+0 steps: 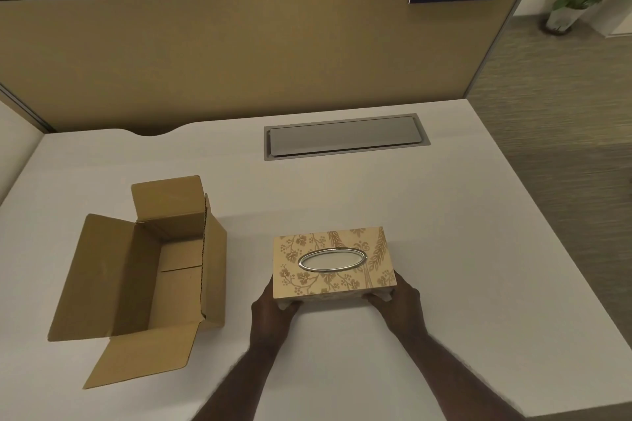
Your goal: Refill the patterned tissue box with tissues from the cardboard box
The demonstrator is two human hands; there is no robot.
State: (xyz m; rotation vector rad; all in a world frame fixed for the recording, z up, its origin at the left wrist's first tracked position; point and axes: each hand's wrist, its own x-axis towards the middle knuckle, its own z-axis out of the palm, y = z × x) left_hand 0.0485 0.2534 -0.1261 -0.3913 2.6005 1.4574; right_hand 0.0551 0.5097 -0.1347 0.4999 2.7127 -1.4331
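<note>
The patterned tissue box (333, 261), gold with a leaf print and an oval silver-rimmed slot on top, sits upright on the white desk (427, 249). My left hand (273, 309) grips its near left corner. At its near right corner is my right hand (398, 302), also gripping. A little white shows under the box at both near corners. The cardboard box (147, 270) stands to the left with its flaps open; its inside looks bare, with no tissues visible in it.
A grey cable hatch (345, 137) is set into the desk behind the tissue box. A tan partition (239, 55) with a "140" sign closes the far edge. The desk's right edge drops to carpet; potted plants stand far right.
</note>
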